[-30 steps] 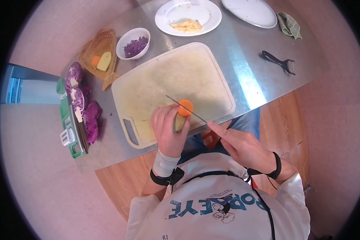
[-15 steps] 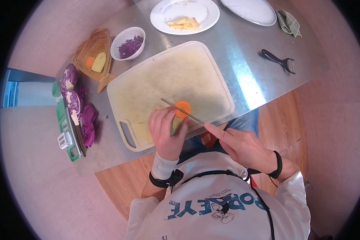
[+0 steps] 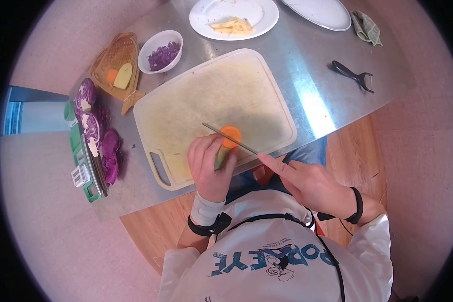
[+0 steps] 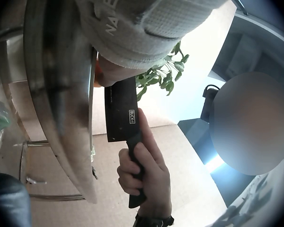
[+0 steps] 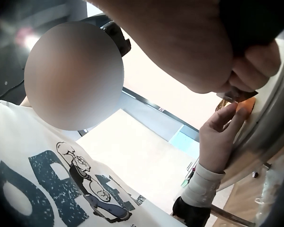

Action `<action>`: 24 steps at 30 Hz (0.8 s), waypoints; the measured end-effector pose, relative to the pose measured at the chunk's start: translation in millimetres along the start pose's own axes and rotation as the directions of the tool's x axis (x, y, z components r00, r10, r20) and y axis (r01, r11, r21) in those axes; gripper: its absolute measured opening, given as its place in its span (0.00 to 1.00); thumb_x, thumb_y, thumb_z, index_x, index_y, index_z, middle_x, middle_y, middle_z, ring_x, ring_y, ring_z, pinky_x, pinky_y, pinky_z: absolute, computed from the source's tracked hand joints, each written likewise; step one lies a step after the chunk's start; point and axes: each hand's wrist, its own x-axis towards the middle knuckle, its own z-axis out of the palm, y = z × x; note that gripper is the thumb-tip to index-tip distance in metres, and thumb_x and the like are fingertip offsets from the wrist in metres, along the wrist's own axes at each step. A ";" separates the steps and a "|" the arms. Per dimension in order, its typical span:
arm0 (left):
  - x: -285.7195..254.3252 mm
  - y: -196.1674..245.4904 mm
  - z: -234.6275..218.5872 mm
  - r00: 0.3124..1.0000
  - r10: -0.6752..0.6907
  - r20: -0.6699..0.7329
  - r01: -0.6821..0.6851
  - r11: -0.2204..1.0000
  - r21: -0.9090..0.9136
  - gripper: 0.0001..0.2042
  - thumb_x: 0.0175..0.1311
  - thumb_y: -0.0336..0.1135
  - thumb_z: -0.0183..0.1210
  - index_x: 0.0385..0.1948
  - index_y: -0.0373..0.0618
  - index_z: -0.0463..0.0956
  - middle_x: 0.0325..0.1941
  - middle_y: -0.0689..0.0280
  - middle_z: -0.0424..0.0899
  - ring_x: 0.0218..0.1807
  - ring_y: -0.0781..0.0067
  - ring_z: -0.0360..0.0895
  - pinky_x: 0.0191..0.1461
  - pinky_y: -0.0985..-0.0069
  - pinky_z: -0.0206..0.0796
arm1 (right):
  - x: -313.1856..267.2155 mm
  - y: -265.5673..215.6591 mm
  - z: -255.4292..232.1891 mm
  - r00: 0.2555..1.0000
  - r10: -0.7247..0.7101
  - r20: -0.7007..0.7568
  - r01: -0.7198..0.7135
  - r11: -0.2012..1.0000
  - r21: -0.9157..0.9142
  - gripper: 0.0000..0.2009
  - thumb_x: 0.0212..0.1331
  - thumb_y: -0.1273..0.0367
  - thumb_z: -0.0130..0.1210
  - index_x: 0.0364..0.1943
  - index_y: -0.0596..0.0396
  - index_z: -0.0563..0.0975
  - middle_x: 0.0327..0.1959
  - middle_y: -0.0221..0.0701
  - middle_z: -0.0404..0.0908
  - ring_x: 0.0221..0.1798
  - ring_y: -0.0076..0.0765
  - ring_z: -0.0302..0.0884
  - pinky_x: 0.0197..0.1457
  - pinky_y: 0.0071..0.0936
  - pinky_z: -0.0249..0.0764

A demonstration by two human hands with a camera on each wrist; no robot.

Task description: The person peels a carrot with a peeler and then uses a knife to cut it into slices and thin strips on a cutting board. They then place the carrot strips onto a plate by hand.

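An orange carrot piece (image 3: 232, 132) stands near the front edge of the white cutting board (image 3: 201, 95). My left hand (image 3: 209, 163) grips it from the near left side, fingertips and thumb around it. Across the top of the carrot lies a black, broad-bladed kitchen knife (image 4: 120, 106), seen nearly edge-on in the head view. My right hand (image 3: 314, 186) holds the knife, index finger stretched along the spine. The left wrist view shows its other fingers curled around the black handle (image 4: 136, 198). Part of the carrot is hidden behind the left fingers.
Beyond the board are a bowl (image 3: 144, 56) of shredded purple cabbage and a plate (image 3: 203, 22) with pale yellow strips. A wicker basket (image 3: 122, 45), cabbage pieces (image 3: 110, 156) and a green-framed grater (image 3: 80, 156) lie left; a peeler (image 3: 348, 74) and cloth (image 3: 366, 29) lie right.
The head view has shifted slightly. My right wrist has swung a little outward to the right, while the knife stays across the carrot and my left hand keeps its grip.
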 end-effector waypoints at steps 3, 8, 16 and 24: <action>-0.9 -0.9 0.8 1.000 -0.007 -0.008 0.007 1.000 -0.009 0.23 0.51 0.24 0.77 0.51 0.41 0.82 0.55 0.59 0.85 0.60 0.49 0.78 0.66 0.58 0.69 | 2.7 0.0 -3.5 1.000 -0.008 0.027 0.008 1.000 0.006 0.41 0.65 0.77 0.58 0.83 0.42 0.59 0.29 0.45 0.78 0.23 0.52 0.79 0.26 0.44 0.76; -1.0 -1.2 1.4 1.000 -0.007 -0.008 0.007 1.000 -0.018 0.24 0.50 0.24 0.77 0.52 0.42 0.82 0.56 0.60 0.85 0.60 0.51 0.79 0.66 0.59 0.69 | 10.9 1.1 0.3 1.000 -0.011 0.018 0.010 0.997 0.077 0.41 0.65 0.78 0.57 0.83 0.43 0.58 0.29 0.44 0.80 0.23 0.52 0.80 0.27 0.44 0.76; -1.5 -0.7 1.1 1.000 -0.011 -0.006 0.010 1.000 -0.019 0.24 0.49 0.23 0.77 0.51 0.42 0.82 0.56 0.59 0.85 0.60 0.51 0.79 0.65 0.59 0.69 | 16.8 -2.9 -2.5 1.000 -0.015 0.011 0.015 1.000 0.027 0.41 0.63 0.80 0.56 0.83 0.46 0.59 0.30 0.40 0.84 0.25 0.49 0.82 0.30 0.41 0.79; -1.1 -3.6 1.3 0.999 0.030 -0.035 -0.031 0.999 -0.013 0.22 0.49 0.24 0.77 0.49 0.41 0.83 0.55 0.60 0.86 0.59 0.51 0.80 0.65 0.59 0.69 | 23.0 -1.5 6.0 0.989 -0.116 -0.094 0.117 0.993 0.007 0.40 0.60 0.81 0.56 0.81 0.52 0.61 0.23 0.36 0.81 0.24 0.44 0.82 0.30 0.40 0.78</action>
